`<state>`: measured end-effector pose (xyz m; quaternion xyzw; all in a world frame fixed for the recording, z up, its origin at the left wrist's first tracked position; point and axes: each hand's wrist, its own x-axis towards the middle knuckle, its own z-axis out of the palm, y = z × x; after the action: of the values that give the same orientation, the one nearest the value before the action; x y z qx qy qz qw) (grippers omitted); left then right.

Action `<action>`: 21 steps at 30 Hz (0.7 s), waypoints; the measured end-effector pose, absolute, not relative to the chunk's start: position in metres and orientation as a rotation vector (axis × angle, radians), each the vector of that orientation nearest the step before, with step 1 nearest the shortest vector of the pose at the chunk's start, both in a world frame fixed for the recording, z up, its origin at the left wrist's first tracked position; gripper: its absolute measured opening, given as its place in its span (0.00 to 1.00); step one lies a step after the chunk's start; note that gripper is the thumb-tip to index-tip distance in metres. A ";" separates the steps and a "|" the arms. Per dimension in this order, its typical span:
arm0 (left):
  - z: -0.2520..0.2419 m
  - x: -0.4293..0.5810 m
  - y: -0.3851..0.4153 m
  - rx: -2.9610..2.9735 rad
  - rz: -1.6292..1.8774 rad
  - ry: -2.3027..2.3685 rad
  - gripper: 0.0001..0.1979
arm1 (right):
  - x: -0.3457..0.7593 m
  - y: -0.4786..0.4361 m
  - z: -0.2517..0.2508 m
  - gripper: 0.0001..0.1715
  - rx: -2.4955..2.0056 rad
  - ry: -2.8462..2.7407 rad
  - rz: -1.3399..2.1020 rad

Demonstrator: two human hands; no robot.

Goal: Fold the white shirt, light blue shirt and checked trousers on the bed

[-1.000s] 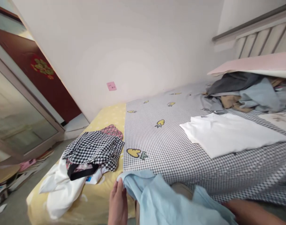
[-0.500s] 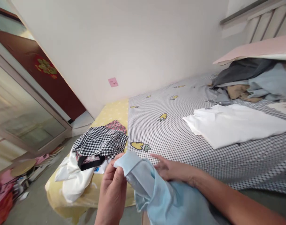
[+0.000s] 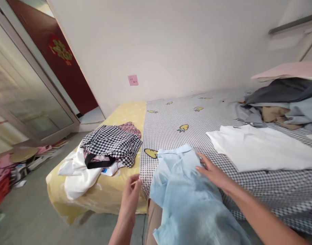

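Observation:
A light blue shirt (image 3: 186, 190) lies across the near edge of the bed and over my lap, its collar end toward the wall and its lower part running out of view. My right hand (image 3: 213, 172) rests on the shirt's upper right side, with thumb and fingers apart. To the left of the shirt, my left hand (image 3: 131, 192) hovers clear of the cloth. Its fingers are loosely curled, and a gap shows between thumb and forefinger with nothing in it.
The bed has a checked sheet (image 3: 168, 132) and a yellow one (image 3: 120, 195). A black-and-white checked garment (image 3: 112, 141) tops a pile at left, over white cloth (image 3: 81, 180). A white garment (image 3: 260, 148) lies at right, before heaped dark clothes (image 3: 286, 92).
My left hand has let go of the blue shirt's collar and moved slightly down. The shirt now lies flatter on the bed edge, and my right hand has moved right and onto it.

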<state>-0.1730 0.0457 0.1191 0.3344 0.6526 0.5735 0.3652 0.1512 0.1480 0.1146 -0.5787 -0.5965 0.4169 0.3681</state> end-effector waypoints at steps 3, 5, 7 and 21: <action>0.071 -0.168 0.038 0.755 1.371 1.685 0.30 | 0.163 0.129 0.099 0.44 -1.503 -1.451 1.136; 0.045 -0.162 0.035 0.746 1.309 1.687 0.30 | 0.164 0.113 0.096 0.39 -1.478 -1.479 1.173; 0.026 -0.154 0.034 0.774 1.266 1.730 0.29 | 0.160 0.099 0.090 0.38 -1.464 -1.582 1.185; 0.110 -0.144 0.023 0.441 1.527 1.307 0.32 | 0.172 0.090 0.085 0.17 -1.394 -1.324 1.143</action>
<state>-0.1436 0.0225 0.1101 0.1834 0.5442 0.6359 0.5156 0.1716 0.0901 0.0845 -0.5605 -0.5323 0.4598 0.4372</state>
